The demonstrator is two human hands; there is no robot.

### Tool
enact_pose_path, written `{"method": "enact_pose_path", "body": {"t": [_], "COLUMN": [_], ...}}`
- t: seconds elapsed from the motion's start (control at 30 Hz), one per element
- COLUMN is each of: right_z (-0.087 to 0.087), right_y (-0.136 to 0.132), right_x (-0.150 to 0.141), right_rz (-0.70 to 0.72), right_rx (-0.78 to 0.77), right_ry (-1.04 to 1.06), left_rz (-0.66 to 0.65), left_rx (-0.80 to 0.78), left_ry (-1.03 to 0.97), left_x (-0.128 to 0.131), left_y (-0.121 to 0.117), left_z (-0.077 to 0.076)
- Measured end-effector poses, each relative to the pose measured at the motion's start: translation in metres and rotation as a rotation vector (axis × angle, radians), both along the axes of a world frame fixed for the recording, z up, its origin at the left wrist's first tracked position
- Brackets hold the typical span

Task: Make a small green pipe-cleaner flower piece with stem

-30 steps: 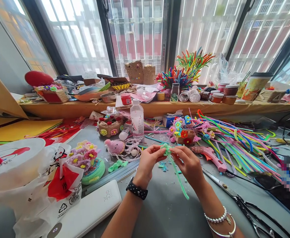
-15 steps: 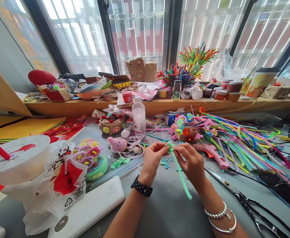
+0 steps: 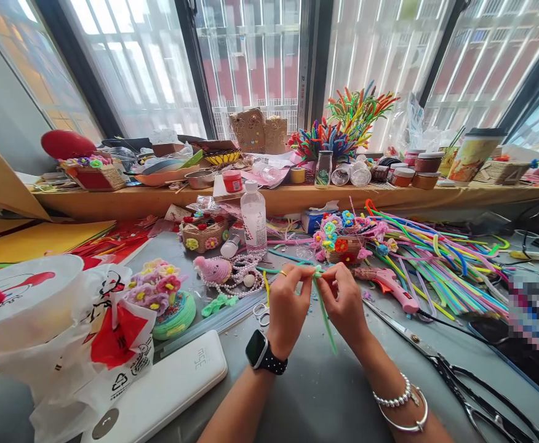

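Between my fingertips is a light green pipe cleaner (image 3: pixel 325 323), its upper end bent into small loops and a long tail hanging down over the table. My left hand (image 3: pixel 290 303), with a watch on its wrist, pinches the looped end from the left. From the other side my right hand (image 3: pixel 344 303), bracelets on its wrist, pinches the same end. The fingers hide most of the loops. A pink glue gun (image 3: pixel 392 288) lies just right of my right hand. Large scissors (image 3: pixel 429 351) rest on the table by my right forearm.
A white power bank (image 3: pixel 172 384) and a bagged drink cup (image 3: pixel 29 307) stand at left. Behind my hands are a water bottle (image 3: pixel 253 221), a pink crocheted piece (image 3: pixel 214 271) and a flower basket (image 3: pixel 346 246). Loose pipe cleaners (image 3: pixel 454 277) spread at right.
My left hand has turned so its watch face shows, and both hands have drawn closer together around the looped end. The pipe cleaner's tail hangs steeper. The view shifts slightly.
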State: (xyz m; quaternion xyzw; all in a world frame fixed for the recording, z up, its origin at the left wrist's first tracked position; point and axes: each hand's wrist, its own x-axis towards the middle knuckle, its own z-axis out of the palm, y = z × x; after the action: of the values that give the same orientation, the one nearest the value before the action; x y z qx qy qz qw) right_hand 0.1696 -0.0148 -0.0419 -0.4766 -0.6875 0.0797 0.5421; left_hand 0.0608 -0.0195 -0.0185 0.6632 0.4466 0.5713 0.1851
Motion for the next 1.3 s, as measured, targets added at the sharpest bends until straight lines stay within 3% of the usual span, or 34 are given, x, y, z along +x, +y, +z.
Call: {"method": "enact_pose_path", "body": {"t": [0.13,0.2,0.37,0.47,0.63,0.77,0.9,1.03,1.2,1.3], "right_z": [0.001,0.000,-0.002,-0.002,-0.002,-0.003,-0.004,-0.001,0.005,0.007], "right_y": [0.000,0.001,0.002,0.001,0.001,0.002,0.003,0.005,0.007,0.006], "right_x": [0.000,0.001,0.005,0.006,0.004,0.000,-0.003,-0.003,0.004,0.007], "right_rz": [0.057,0.049,-0.055,-0.098,-0.145,-0.177,-0.123,0.081,0.448,0.561], "right_rx": [-0.145,-0.140,0.128,0.203,0.125,0.055,-0.135,-0.419,-0.912,-0.994], "right_ry": [0.088,0.047,-0.262,-0.343,-0.397,-0.384,-0.134,0.251,0.839,0.921], "left_rz": [-0.040,-0.062,-0.095,-0.130,-0.098,-0.038,-0.044,-0.040,-0.083,-0.078], "left_rx": [0.086,0.072,-0.102,-0.174,-0.162,-0.028,0.092,0.203,0.340,0.247], "left_ry": [0.122,0.106,-0.045,-0.120,-0.075,0.106,0.281,0.439,0.409,0.276], "left_x": [-0.001,-0.003,-0.007,-0.007,-0.005,-0.003,-0.001,-0.002,-0.001,0.000], "left_y": [0.000,0.001,0.007,0.010,0.009,0.005,0.001,0.001,0.002,0.002], "left_z": [-0.001,-0.002,-0.002,-0.003,-0.004,-0.003,-0.005,-0.009,-0.011,-0.008]}}
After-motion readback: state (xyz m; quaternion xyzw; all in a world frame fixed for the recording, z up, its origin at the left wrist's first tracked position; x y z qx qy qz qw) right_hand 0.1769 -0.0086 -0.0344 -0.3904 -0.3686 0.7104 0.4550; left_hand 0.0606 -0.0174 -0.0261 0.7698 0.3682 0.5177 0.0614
